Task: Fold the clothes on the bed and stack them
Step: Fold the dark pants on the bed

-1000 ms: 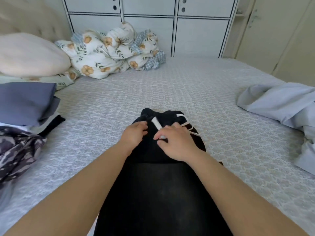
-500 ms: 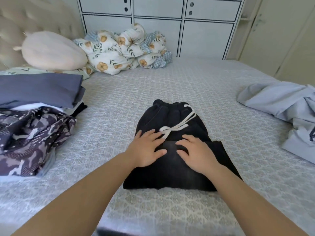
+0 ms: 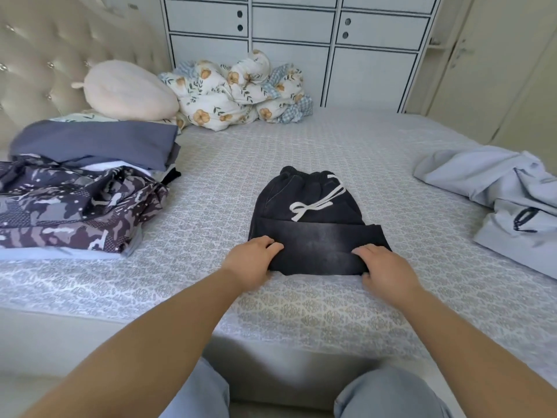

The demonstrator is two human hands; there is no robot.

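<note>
**Gripping the near edge of the folded trousers**

The black trousers (image 3: 313, 224) lie folded in the middle of the bed (image 3: 301, 309), a short way in from its near edge, with the waistband and white drawstring (image 3: 316, 202) toward the far side. The left hand (image 3: 248, 263) pinches the near left corner of the bundle, fingers on top and thumb seemingly tucked beneath. The right hand (image 3: 384, 267) does the same at the near right corner, closed on the cloth.

To do this step well, both hands should take all the layers at once, so that none slips when the bundle is lifted or folded over. Moving them together and level should keep the edges square. The likely destination is the stack of folded clothes (image 3: 90, 146) at the bed's left side. A pale blue garment (image 3: 497, 188) waits unfolded toward the right edge.
</note>
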